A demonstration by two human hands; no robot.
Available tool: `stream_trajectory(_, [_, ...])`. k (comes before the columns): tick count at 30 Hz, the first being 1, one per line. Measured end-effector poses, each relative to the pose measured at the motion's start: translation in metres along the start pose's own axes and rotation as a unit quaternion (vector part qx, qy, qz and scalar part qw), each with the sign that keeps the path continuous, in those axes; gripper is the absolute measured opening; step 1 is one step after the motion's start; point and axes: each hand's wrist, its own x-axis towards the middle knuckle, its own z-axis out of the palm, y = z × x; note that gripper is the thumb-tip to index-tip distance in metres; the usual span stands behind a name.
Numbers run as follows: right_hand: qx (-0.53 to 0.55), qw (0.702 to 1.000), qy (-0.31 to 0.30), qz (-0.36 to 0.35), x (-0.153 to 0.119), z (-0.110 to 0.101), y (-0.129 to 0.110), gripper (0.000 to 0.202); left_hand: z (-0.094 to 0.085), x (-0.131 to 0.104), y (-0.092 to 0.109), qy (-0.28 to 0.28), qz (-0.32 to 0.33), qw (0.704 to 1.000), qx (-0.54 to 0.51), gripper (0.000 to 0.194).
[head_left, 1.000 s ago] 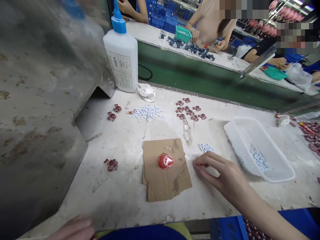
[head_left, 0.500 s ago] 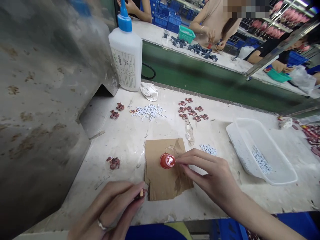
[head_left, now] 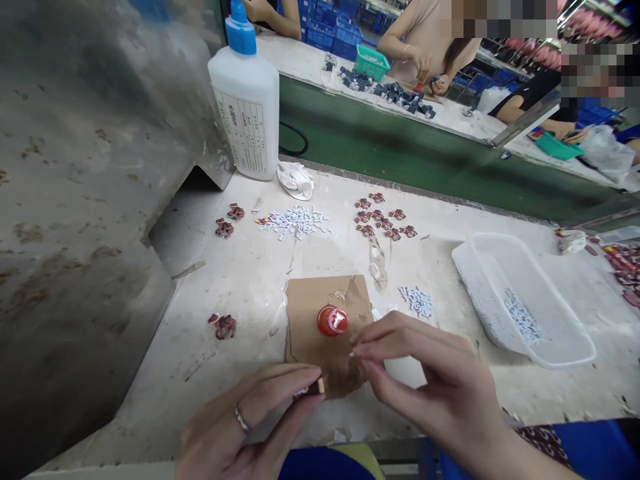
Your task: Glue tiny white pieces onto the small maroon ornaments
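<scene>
Between the fingertips of my left hand (head_left: 260, 417) is a small dark brown figure (head_left: 314, 387) with a tan part, mostly hidden by the fingers. My right hand (head_left: 425, 373) pinches a tiny whitish piece (head_left: 353, 354), held over the near right part of a brown cardboard sheet (head_left: 305, 300). On that cardboard stands a small red pot (head_left: 333, 321) with a shiny top. A small pile of pale blue-white pieces (head_left: 417, 301) lies just beyond my right hand. One brown figure (head_left: 223, 326) rests on the table left of the cardboard.
A glue bottle (head_left: 247, 113) with a blue cap and a crumpled white cloth (head_left: 296, 180) stand at the back. Further brown figures (head_left: 380, 220) and a larger pale pile (head_left: 297, 221) lie midway. A white bin (head_left: 530, 307) sits right; a metal housing (head_left: 85, 200) bounds the left. Co-workers sit opposite.
My right hand has drawn back from the red pot toward me, with the tiny whitish piece now showing. My left hand has moved right with the brown figure, closer to my right hand.
</scene>
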Motion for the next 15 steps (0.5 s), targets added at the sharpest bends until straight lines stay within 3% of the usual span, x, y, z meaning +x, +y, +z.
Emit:
stream_trajectory(8, [0.082, 0.996, -0.015, -0.01, -0.003, 0.016, -0.007, 0.02, 0.004, 0.0, 0.001, -0.019, -0.003, 1.0, -0.018, 0.031])
stream_trajectory(15, [0.007, 0.997, -0.051, -0.065, -0.009, 0.013, -0.007, 0.019, 0.008, -0.002, 0.002, 0.031, 0.009, 0.998, -0.049, 0.028])
